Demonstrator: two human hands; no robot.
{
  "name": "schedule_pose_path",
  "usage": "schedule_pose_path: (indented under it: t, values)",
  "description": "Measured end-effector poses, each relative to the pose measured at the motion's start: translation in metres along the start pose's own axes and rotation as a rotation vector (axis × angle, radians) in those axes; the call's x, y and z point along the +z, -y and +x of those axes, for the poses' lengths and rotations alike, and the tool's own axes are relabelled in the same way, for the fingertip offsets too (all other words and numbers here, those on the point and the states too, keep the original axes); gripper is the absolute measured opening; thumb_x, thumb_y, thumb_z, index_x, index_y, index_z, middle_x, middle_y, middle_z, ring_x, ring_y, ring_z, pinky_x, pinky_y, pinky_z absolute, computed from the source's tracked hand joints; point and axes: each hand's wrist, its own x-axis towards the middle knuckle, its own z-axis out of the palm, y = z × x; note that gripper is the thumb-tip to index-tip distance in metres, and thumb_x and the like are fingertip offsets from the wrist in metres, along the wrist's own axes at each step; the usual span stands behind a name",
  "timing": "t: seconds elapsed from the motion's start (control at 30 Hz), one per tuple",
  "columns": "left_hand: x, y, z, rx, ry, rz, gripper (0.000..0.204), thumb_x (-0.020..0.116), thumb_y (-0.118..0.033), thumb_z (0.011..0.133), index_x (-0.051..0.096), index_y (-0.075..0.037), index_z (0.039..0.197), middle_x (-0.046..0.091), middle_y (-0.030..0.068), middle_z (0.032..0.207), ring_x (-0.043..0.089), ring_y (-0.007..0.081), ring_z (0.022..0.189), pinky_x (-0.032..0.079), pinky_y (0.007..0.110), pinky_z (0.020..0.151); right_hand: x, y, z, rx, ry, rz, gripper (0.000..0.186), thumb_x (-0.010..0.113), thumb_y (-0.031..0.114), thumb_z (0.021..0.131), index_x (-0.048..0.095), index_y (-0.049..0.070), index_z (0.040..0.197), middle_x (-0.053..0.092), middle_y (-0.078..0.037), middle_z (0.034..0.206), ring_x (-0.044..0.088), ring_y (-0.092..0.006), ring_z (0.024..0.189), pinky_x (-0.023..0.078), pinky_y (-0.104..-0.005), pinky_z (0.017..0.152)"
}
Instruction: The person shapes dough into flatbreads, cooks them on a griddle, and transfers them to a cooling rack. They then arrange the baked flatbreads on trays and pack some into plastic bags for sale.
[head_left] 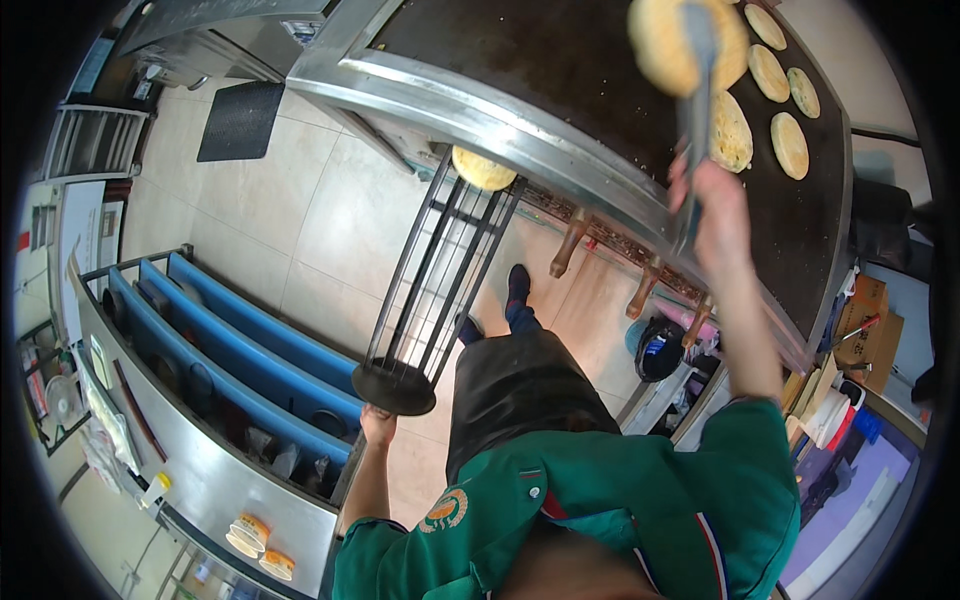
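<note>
My right hand (722, 200) is closed round metal tongs (697, 110) over the griddle (560, 75). A round golden flatbread (655, 45) is at the tongs' tip, smeared by motion. Low on the left, my left hand (378, 424) grips the outer end of a long black wire rack (407, 258), its fingers partly hidden by the dark round plate (393, 390) there. The rack sticks out from under the griddle's front edge, and another flatbread (483, 170) lies at its inner end. Several flatbreads (790, 145) rest on the griddle's right side.
Wooden handles (570, 243) jut out below the griddle. A steel counter (215, 470) with blue-sided compartments (270, 335) stands at the left, small tubs (248, 533) on it. Boxes (868, 310) crowd the right side. A black mat (240, 120) lies on the tiled floor.
</note>
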Motion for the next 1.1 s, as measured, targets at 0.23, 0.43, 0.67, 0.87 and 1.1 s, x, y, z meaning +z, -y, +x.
schedule_pose_path:
  t: [0.23, 0.43, 0.67, 0.87, 1.1]
  values:
    - [-0.010, -0.022, 0.007, -0.129, 0.046, 0.123, 0.015, 0.077, -0.032, 0.076, 0.075, -0.018, 0.080, 0.066, 0.0061, 0.103, 0.059, 0.0331, 0.103, 0.045, 0.046, 0.090, 0.136, -0.193, -0.129, 0.469, 0.258, 0.032, 0.018, 0.058, 0.016, 0.099, 0.064, 0.000, 0.106, 0.062, -0.001, 0.080, 0.055, -0.0054, 0.063, 0.046, -0.0210, 0.056]
    - [-0.009, -0.018, 0.002, -0.040, -0.047, 0.259, 0.029, 0.077, -0.038, 0.075, 0.074, -0.016, 0.095, 0.066, 0.0058, 0.103, 0.059, 0.0306, 0.104, 0.039, 0.044, 0.099, 0.110, -0.273, -0.123, 0.608, 0.361, 0.117, 0.018, 0.059, 0.017, 0.098, 0.065, 0.001, 0.099, 0.066, -0.003, 0.080, 0.057, -0.0069, 0.060, 0.046, -0.0215, 0.053]
    - [0.000, -0.003, 0.013, 0.129, -0.052, 0.151, 0.015, 0.077, -0.027, 0.074, 0.067, -0.017, 0.068, 0.067, 0.0061, 0.083, 0.063, 0.0330, 0.087, 0.048, 0.043, 0.078, -0.095, -0.041, -0.239, 0.685, 0.365, 0.128, 0.025, 0.071, 0.018, 0.087, 0.070, -0.004, 0.100, 0.071, -0.012, 0.084, 0.065, -0.0139, 0.064, 0.053, -0.0253, 0.058]
    - [-0.001, -0.013, 0.014, -0.074, -0.042, 0.108, 0.034, 0.080, -0.038, 0.072, 0.070, -0.007, 0.083, 0.067, 0.0110, 0.093, 0.059, 0.0356, 0.097, 0.046, 0.047, 0.087, -0.228, 0.049, -0.116, 0.455, -0.280, 0.091, 0.037, 0.056, 0.034, 0.099, 0.061, 0.000, 0.115, 0.069, -0.005, 0.086, 0.066, -0.0082, 0.063, 0.056, -0.0204, 0.051]
    - [0.001, -0.037, 0.050, -0.172, 0.117, 0.146, 0.067, 0.078, -0.051, 0.073, 0.061, -0.005, 0.119, 0.067, 0.0180, 0.104, 0.057, 0.0382, 0.107, 0.041, 0.048, 0.097, -0.208, 0.030, -0.022, 0.123, -0.481, 0.055, 0.028, 0.057, 0.022, 0.100, 0.060, -0.002, 0.114, 0.065, -0.005, 0.090, 0.056, -0.0081, 0.068, 0.049, -0.0209, 0.056]
